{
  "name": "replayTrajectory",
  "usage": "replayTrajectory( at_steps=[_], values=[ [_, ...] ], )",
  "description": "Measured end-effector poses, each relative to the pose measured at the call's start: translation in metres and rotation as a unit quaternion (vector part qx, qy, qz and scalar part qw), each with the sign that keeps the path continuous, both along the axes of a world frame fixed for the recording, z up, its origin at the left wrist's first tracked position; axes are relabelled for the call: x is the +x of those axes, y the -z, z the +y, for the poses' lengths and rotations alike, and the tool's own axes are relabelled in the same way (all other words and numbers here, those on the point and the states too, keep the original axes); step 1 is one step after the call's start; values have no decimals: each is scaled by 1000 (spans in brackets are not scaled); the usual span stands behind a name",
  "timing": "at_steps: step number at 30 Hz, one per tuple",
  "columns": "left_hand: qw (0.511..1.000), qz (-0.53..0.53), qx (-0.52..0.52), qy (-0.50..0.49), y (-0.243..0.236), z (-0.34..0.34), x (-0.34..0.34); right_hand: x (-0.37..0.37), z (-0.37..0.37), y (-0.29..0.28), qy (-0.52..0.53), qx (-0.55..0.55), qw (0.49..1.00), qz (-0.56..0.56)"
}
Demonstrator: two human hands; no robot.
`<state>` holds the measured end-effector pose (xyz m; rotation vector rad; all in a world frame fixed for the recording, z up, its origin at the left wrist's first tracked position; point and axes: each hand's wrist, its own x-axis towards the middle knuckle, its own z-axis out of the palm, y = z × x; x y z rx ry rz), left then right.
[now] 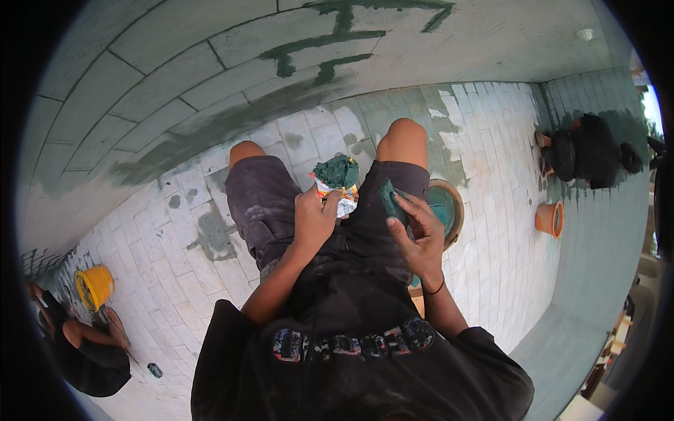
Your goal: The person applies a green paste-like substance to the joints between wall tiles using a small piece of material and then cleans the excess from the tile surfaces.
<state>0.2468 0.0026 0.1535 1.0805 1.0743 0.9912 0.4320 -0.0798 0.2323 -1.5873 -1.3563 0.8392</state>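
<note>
In front of my lap my left hand grips a crumpled, colourfully printed plastic packet. A lump of dark green paste, which looks like grout, sits on top of it. My right hand holds a thin piece coated in green paste between thumb and fingers; its exact kind is hidden by the coating. This piece is apart from the packet, above my right thigh. Beside that thigh stands a round tub with green paste inside, partly covered by my leg and hand.
Ahead rises a tiled wall with green-filled joints and smears. Light floor tiles carry green patches. A crouching person works at far right near an orange bucket. Another person sits at left beside a yellow bucket.
</note>
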Motion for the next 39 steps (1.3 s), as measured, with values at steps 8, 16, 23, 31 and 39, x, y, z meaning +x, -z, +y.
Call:
replayTrajectory(
  at_steps=[8, 16, 23, 31, 39],
  values=[
    [980, 119, 148, 65, 20, -5, -6, 104, -17, 7, 264, 11, 909, 323],
    [975, 110, 178, 69, 21, -4, 3, 167, -118, 125, 373, -257, 891, 17],
    [957, 162, 181, 157, 23, -2, -2, 168, -118, 205, 277, -368, 866, -196],
    [963, 142, 195, 120, 14, -2, 4, 185, -103, 220, 240, -387, 856, -245],
    [962, 139, 190, 139, 21, -2, 8, 199, -110, 215, 264, -375, 859, -228]
  ],
)
